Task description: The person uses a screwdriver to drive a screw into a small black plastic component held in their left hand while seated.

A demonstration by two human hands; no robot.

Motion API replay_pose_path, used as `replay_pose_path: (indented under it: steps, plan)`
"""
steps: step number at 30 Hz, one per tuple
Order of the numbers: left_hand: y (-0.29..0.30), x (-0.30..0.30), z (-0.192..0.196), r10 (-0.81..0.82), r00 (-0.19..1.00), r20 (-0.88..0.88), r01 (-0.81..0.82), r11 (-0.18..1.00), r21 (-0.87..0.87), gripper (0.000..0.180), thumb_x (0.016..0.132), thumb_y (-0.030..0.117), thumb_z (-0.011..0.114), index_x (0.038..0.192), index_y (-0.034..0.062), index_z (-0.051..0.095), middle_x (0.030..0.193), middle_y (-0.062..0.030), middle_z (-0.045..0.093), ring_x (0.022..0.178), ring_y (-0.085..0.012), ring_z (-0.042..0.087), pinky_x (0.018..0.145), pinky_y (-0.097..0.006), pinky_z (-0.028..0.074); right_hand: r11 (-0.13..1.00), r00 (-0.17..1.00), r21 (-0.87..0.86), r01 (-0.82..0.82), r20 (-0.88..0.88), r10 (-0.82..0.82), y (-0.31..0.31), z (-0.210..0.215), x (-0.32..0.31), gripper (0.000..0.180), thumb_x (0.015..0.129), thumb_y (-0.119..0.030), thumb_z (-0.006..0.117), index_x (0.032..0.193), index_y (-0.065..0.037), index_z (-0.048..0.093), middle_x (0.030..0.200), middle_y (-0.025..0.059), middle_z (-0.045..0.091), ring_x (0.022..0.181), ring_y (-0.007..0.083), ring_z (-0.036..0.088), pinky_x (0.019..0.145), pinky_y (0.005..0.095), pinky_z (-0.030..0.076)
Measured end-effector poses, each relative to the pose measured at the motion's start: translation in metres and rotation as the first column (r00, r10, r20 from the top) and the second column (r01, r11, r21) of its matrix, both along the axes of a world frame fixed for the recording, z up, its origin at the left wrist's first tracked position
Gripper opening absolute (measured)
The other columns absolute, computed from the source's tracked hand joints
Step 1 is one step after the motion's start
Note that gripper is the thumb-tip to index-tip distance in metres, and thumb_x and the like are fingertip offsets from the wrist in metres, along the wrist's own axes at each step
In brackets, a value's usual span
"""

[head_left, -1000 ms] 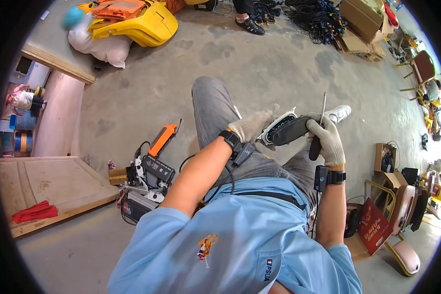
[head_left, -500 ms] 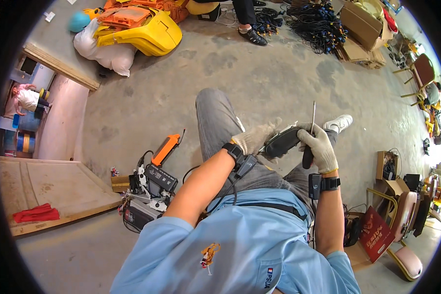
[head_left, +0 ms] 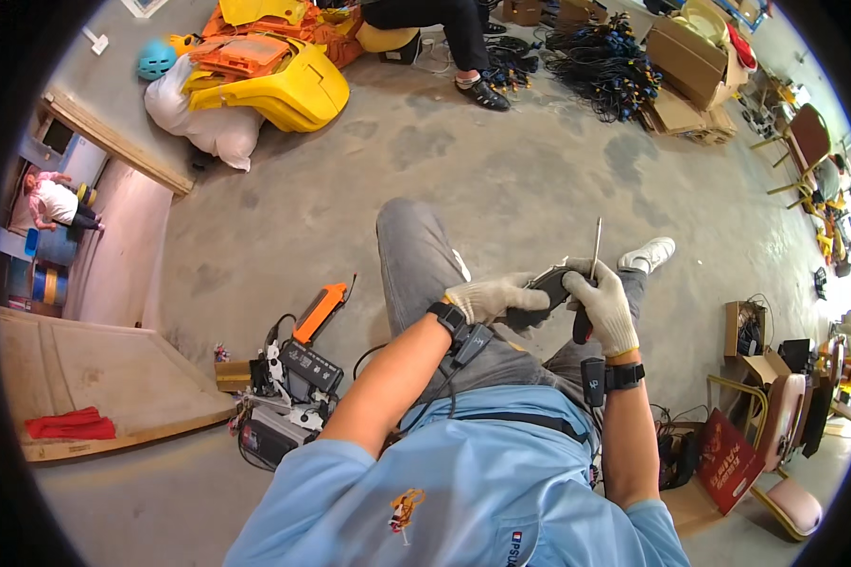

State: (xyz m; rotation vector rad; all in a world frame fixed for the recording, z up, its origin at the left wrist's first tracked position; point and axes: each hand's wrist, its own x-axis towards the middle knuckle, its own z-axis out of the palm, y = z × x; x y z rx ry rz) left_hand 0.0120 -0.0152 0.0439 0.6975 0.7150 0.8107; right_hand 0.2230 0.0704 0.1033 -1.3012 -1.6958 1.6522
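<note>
Both my hands wear off-white knit gloves and meet above my lap. My left hand is closed round a dark, elongated casing-like part, its thumb lying across the near face. What exactly the part is I cannot make out. In my right hand is a screwdriver, shaft pointing up and away, the dark handle showing below the palm. The right fingertips touch the part's right end. Black straps with small boxes sit on both wrists.
Beside my left leg stand a grey-black device with cables and an orange tool-like piece. Yellow plastic shells and a black cable heap lie far off. Another person's leg is at the top. Chairs stand at right.
My left thumb has come over the near face of the dark part, which shows less of its broad side now. The screwdriver stays in my right hand. The whole view has shifted slightly.
</note>
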Motion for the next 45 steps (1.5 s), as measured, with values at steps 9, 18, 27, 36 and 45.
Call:
replay_pose_path:
  steps: [9, 18, 27, 36, 45]
  plan:
    - [0.001, -0.001, 0.009, 0.029, 0.993, -0.111, -0.029, 1.0, -0.003, 0.064, 0.096, 0.022, 0.073, 0.15, 0.0005, 0.047, 0.118, -0.0082, 0.068, 0.104, -0.0155, 0.069, 0.084, -0.029, 0.056, 0.98, 0.983, 0.083, 0.18, 0.018, -0.182, -0.002, -0.012, -0.003, 0.033, 0.097, -0.018, 0.073, 0.123, 0.003, 0.07, 0.097, 0.0052, 0.074, 0.074, 0.0102, 0.067, 0.067, 0.0261, 0.057]
    - [-0.001, 0.001, 0.008, 0.115, 0.99, -0.079, -0.115, 0.993, -0.002, 0.061, 0.098, 0.019, 0.072, 0.152, 0.0013, 0.048, 0.124, -0.0117, 0.069, 0.109, -0.0189, 0.069, 0.087, -0.032, 0.057, 0.981, 0.989, -0.19, 0.042, -0.131, -0.068, -0.006, -0.017, 0.003, 0.038, 0.099, -0.026, 0.073, 0.121, 0.004, 0.069, 0.081, 0.0014, 0.064, 0.066, 0.0088, 0.059, 0.061, 0.026, 0.051]
    - [-0.002, 0.005, 0.013, 0.156, 0.981, -0.115, -0.151, 0.987, 0.053, 0.057, 0.097, 0.021, 0.073, 0.148, 0.0031, 0.053, 0.124, -0.0086, 0.067, 0.108, -0.0175, 0.065, 0.084, -0.033, 0.06, 0.976, 0.967, -0.218, 0.009, -0.245, -0.064, -0.005, -0.018, -0.004, 0.035, 0.098, -0.022, 0.073, 0.119, 0.005, 0.068, 0.084, 0.0016, 0.064, 0.07, 0.0089, 0.059, 0.065, 0.0258, 0.052]
    - [0.0, -0.002, 0.0, 0.119, 0.979, -0.166, -0.105, 0.991, 0.087, 0.055, 0.099, 0.022, 0.072, 0.145, -0.0022, 0.055, 0.124, -0.0097, 0.069, 0.105, -0.0166, 0.066, 0.09, -0.032, 0.057, 0.982, 0.985, -0.188, 0.013, -0.166, -0.045, -0.002, -0.01, -0.011, 0.028, 0.097, -0.025, 0.075, 0.106, 0.001, 0.068, 0.082, 0.0003, 0.063, 0.069, 0.0086, 0.059, 0.065, 0.0252, 0.05]
    - [0.0, 0.003, -0.004, 0.072, 0.989, -0.132, -0.056, 0.991, 0.12, 0.048, 0.099, 0.019, 0.071, 0.14, -0.0007, 0.059, 0.117, -0.0089, 0.068, 0.101, -0.0157, 0.064, 0.085, -0.031, 0.057, 0.978, 0.989, -0.21, -0.014, -0.148, -0.018, 0.003, -0.013, -0.001, 0.025, 0.097, -0.02, 0.073, 0.108, 0.003, 0.068, 0.08, -0.0003, 0.063, 0.068, 0.0081, 0.059, 0.062, 0.0235, 0.05]
